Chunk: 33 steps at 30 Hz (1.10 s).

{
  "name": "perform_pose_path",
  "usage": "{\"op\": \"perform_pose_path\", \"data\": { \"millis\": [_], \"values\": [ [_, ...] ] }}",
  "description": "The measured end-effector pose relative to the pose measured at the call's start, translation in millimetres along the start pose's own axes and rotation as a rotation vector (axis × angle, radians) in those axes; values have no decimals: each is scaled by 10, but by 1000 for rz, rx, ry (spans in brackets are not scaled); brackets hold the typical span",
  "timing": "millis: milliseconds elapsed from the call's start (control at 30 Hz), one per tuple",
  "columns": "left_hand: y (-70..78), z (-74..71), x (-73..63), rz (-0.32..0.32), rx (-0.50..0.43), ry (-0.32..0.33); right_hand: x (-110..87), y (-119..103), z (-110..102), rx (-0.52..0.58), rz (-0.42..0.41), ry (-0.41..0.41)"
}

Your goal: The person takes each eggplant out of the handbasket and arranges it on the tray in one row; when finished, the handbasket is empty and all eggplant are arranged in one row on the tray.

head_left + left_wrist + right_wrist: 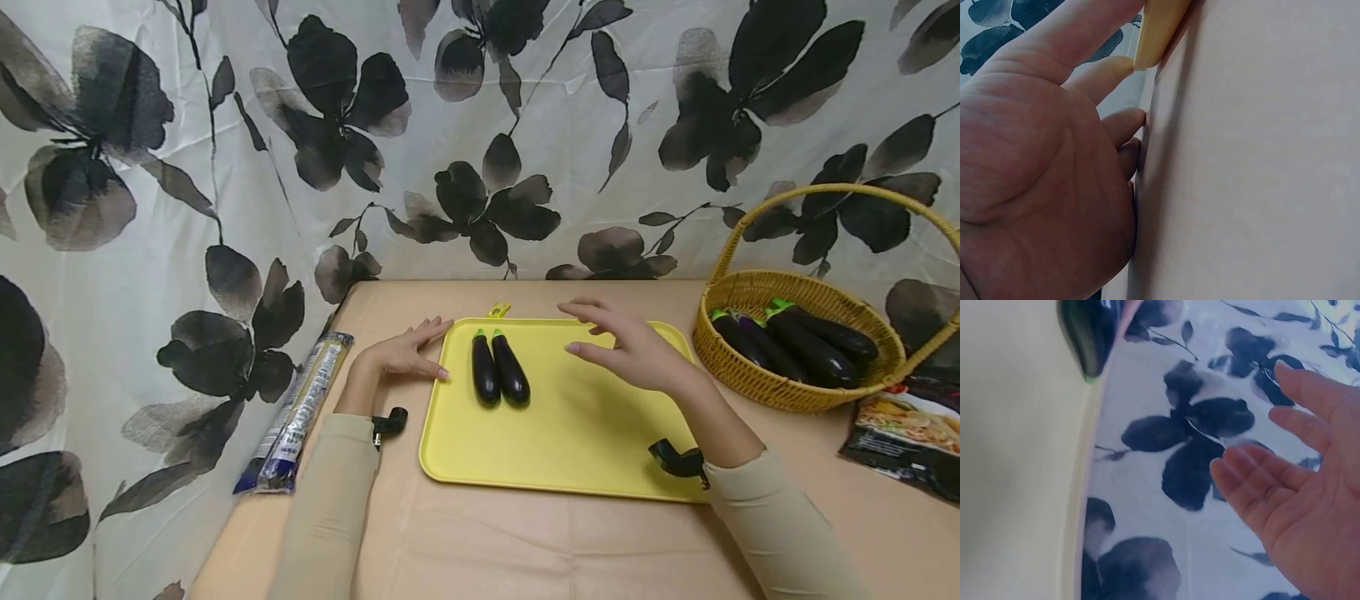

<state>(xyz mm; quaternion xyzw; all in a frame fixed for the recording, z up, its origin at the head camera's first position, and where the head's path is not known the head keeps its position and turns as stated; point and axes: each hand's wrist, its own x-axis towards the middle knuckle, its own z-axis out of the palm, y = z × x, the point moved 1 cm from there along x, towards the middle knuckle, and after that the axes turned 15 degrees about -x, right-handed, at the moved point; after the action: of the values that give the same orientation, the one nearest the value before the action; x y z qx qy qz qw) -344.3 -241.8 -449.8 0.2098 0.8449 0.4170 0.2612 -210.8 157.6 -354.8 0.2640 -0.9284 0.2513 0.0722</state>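
Two dark, glossy eggplants with green tips, a left one point(485, 371) and a right one point(512, 371), lie side by side on the left half of a yellow tray point(585, 433). My left hand point(405, 350) is at the tray's left edge, thumb and forefinger reaching its rim. The left wrist view shows that hand's fingertips at the tray rim point(1160, 31), palm beside the table. Over the tray's right half hovers my right hand point(633, 346), fingers spread and holding nothing. Its own view shows an eggplant point(1091, 337) well apart from the fingers.
A yellow wicker basket point(798, 402) with a tall handle stands at the right, holding several eggplants point(813, 346). Beside it lies a dark food packet point(907, 437). A long plastic packet point(296, 417) lies along the table's left edge. Floral cloth point(465, 125) hangs behind.
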Motion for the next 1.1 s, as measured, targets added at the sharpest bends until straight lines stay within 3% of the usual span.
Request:
{"op": "perform_pose_path", "data": {
  "millis": [233,733,1100],
  "values": [
    [0,-2,-3,12,-4,0,-114,127,-146,-13,-5,43],
    [-12,-8,-4,12,16,5,-343,439,-491,-34,181,128],
    [2,-6,19,2,9,-1,-491,670,-751,-189,233,118]
  ]
}}
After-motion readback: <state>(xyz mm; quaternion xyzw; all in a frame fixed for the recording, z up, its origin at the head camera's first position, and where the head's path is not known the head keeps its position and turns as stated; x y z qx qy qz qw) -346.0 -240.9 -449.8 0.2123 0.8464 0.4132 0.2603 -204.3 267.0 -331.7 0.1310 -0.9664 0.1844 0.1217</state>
